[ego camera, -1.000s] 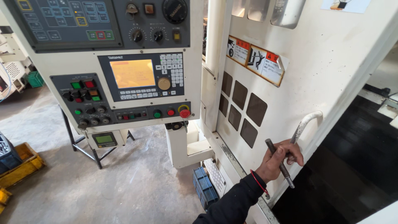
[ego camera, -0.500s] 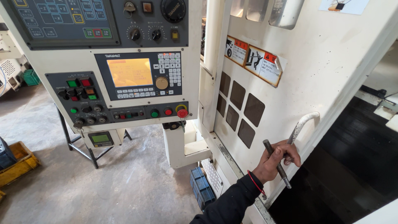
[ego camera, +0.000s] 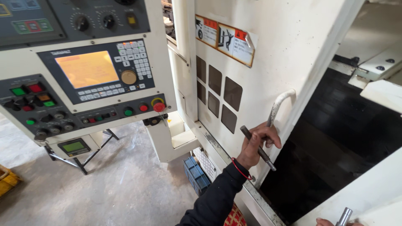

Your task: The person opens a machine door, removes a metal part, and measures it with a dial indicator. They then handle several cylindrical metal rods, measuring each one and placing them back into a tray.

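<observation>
Your left hand (ego camera: 256, 144) grips a dark rod (ego camera: 257, 148) beside the white door handle (ego camera: 279, 104); your right hand (ego camera: 324, 222), mostly hidden, touches a metal cylinder (ego camera: 344, 216). Orange-and-white warning labels (ego camera: 224, 39) sit above.

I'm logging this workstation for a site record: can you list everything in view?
Control panel: one, cream with dark insets, upper left.
Screen: one, orange, lit, centre of the panel.
Round red button: one, on a yellow ring, panel's lower right.
Machine door: one, cream, with five dark square panes.
Warning labels: a strip, orange and white, top of the door.
Door handle: one, white, curved, on the door's right edge.
Blue crate: one, on the floor beneath the door.
Yellow bin: one, at the left edge.
Metal rod: one, dark, slanted.
Left hand: grips the metal rod and door handle together.
Right hand: only an edge shows, bottom right, beside a silver cylinder.
</observation>
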